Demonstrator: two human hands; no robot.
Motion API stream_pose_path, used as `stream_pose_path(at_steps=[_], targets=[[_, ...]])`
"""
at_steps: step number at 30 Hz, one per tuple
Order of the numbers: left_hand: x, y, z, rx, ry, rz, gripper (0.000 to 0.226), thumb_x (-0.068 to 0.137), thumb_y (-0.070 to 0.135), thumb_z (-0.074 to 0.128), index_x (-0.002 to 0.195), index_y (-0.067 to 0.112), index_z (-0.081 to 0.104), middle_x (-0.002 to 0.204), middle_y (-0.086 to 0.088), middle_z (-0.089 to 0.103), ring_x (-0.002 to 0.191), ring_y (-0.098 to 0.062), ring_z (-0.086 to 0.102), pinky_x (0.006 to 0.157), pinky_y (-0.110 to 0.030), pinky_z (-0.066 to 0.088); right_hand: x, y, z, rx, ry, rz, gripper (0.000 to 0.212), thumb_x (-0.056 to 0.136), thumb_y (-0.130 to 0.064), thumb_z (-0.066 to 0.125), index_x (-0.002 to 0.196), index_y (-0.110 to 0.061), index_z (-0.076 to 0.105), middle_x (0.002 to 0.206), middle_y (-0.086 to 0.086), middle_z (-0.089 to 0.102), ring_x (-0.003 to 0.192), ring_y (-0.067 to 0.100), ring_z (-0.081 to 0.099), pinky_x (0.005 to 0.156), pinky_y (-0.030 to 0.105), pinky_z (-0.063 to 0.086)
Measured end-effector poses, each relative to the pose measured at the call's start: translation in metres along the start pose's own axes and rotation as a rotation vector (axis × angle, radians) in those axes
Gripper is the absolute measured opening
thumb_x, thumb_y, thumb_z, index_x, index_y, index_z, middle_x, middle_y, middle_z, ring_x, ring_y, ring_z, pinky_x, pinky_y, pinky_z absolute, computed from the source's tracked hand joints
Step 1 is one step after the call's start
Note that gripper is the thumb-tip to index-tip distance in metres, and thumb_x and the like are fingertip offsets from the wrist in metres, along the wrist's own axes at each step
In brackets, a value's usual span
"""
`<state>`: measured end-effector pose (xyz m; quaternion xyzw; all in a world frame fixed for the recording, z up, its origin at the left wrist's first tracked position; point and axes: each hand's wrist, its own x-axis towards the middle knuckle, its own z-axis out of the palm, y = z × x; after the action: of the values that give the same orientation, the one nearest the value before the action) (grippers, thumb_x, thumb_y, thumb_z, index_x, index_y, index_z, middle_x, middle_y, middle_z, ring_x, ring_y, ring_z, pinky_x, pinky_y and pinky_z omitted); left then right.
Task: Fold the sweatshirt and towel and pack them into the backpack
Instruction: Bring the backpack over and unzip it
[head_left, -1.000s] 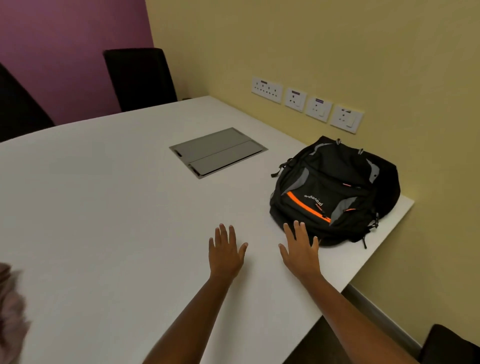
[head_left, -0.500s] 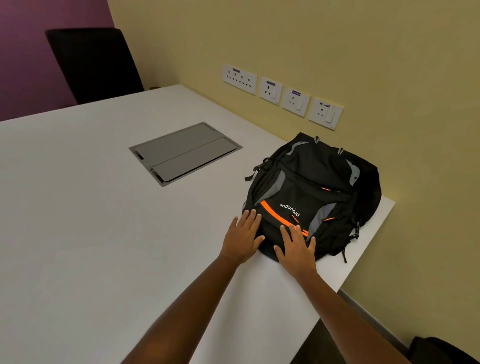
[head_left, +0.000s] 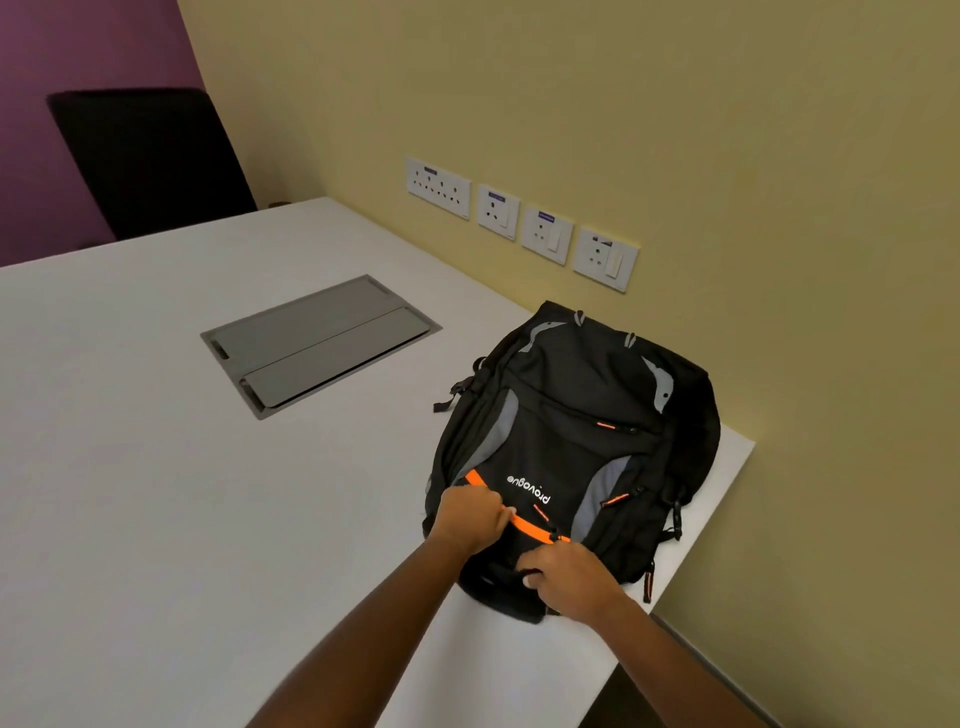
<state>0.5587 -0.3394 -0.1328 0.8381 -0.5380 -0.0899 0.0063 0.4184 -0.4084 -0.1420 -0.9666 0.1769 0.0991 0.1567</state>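
Lying flat on the white surface (head_left: 156, 519), front panel up, the black backpack (head_left: 571, 410) sat near the surface's right corner, just beside the yellow wall (head_left: 675, 130). Its bottom end pointed toward the person and its top end toward the wall. Grey patches flanked the front pocket, and white lettering (head_left: 527, 488) ran across the panel, upside down from the camera's side. An orange strip (head_left: 535, 530) slanted across the lower front of the backpack.

Both bare arms reached in from the bottom of the view. The left hand (head_left: 475, 514) was on the front of the backpack at the upper end of the orange strip, its fingers curled and pinching there. What exactly sat between the fingertips could not be made out. The right hand (head_left: 569, 582) was at the backpack's near end, just beside the lower end of the strip, its fingers curled round the edge of the fabric. The two hands were near each other but apart.

Further left, a grey rectangular hatch (head_left: 317, 345) with two lids lay set flush into the surface, well apart from the backpack. Four white socket plates (head_left: 519, 221) hung in a row on the yellow wall above the backpack. A black chair (head_left: 150, 161) stood at the far side of the surface, in front of a purple wall (head_left: 78, 47).
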Motion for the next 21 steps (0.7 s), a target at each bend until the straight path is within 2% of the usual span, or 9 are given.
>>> stream_pose_path(at_steps=[2,4,7,9,11,12,14,17,21], targets=[[0.013,0.001,-0.008,-0.015,0.058,-0.021,0.041,0.099,0.034,0.032,0.102,0.006,0.061,0.107,-0.011,0.064,0.100,-0.028,0.060,0.081,-0.035,0.044,0.001,0.018,-0.014,0.243,-0.083,0.014,0.023,0.090,-0.020,0.052,0.106,-0.015,0.069,0.109,0.001,0.069,0.101,0.013,0.061,0.090,0.023,0.045],[0.027,-0.005,-0.012,-0.095,0.187,-0.080,0.035,0.098,0.031,0.034,0.107,0.009,0.059,0.111,-0.010,0.061,0.103,-0.026,0.057,0.083,-0.035,0.045,0.003,0.037,-0.025,0.394,0.001,0.055,0.021,0.090,-0.023,0.053,0.098,-0.015,0.071,0.101,0.001,0.071,0.094,0.012,0.064,0.090,0.029,0.048],[0.049,-0.020,-0.014,-0.200,0.308,-0.215,0.036,0.095,0.030,0.041,0.125,0.012,0.049,0.125,-0.011,0.051,0.113,-0.027,0.050,0.093,-0.035,0.043,0.010,0.071,-0.027,0.219,0.493,0.194,0.026,0.089,-0.023,0.048,0.099,-0.013,0.070,0.104,0.007,0.069,0.098,0.022,0.065,0.087,0.043,0.051],[0.064,-0.031,-0.013,-0.262,0.269,-0.345,0.051,0.093,0.035,0.046,0.137,0.010,0.036,0.134,-0.016,0.044,0.124,-0.030,0.044,0.103,-0.037,0.037,0.015,0.087,-0.029,0.085,0.700,0.383,0.029,0.087,-0.023,0.052,0.110,-0.013,0.066,0.121,0.015,0.060,0.116,0.034,0.056,0.092,0.056,0.042],[0.079,-0.041,-0.008,-0.401,0.155,-0.496,0.066,0.091,0.043,0.050,0.142,0.009,0.025,0.138,-0.019,0.040,0.129,-0.033,0.039,0.108,-0.042,0.034,0.020,0.095,-0.033,0.145,0.683,0.603,0.047,0.088,-0.025,0.057,0.133,-0.014,0.048,0.145,0.018,0.036,0.138,0.036,0.027,0.104,0.062,0.024],[0.085,-0.046,-0.005,-0.507,0.102,-0.559,0.071,0.089,0.046,0.051,0.142,0.008,0.023,0.139,-0.020,0.040,0.130,-0.035,0.039,0.109,-0.045,0.033,0.022,0.100,-0.035,0.227,0.633,0.690,0.059,0.089,-0.028,0.058,0.142,-0.015,0.035,0.152,0.017,0.022,0.142,0.035,0.014,0.107,0.061,0.017],[0.095,-0.050,0.001,-0.697,0.025,-0.624,0.075,0.087,0.048,0.055,0.140,0.006,0.023,0.139,-0.021,0.041,0.129,-0.037,0.041,0.108,-0.047,0.035,0.026,0.107,-0.037,0.417,0.589,0.822,0.075,0.089,-0.035,0.057,0.148,-0.015,0.015,0.155,0.016,0.004,0.143,0.034,0.001,0.110,0.060,0.012],[0.101,-0.052,0.005,-0.806,-0.013,-0.625,0.070,0.087,0.043,0.058,0.136,0.004,0.028,0.137,-0.020,0.045,0.126,-0.037,0.045,0.105,-0.045,0.040,0.028,0.113,-0.033,0.699,0.585,0.915,0.086,0.087,-0.036,0.059,0.148,-0.013,0.004,0.155,0.017,-0.003,0.143,0.036,0.002,0.110,0.057,0.016],[0.109,-0.059,0.008,-0.898,0.012,-0.637,0.063,0.083,0.041,0.064,0.129,0.005,0.040,0.130,-0.018,0.052,0.118,-0.035,0.051,0.102,-0.044,0.043,0.031,0.128,-0.027,0.893,0.634,0.997,0.090,0.085,-0.032,0.064,0.149,-0.012,0.004,0.153,0.023,0.006,0.138,0.043,0.017,0.109,0.053,0.023]])
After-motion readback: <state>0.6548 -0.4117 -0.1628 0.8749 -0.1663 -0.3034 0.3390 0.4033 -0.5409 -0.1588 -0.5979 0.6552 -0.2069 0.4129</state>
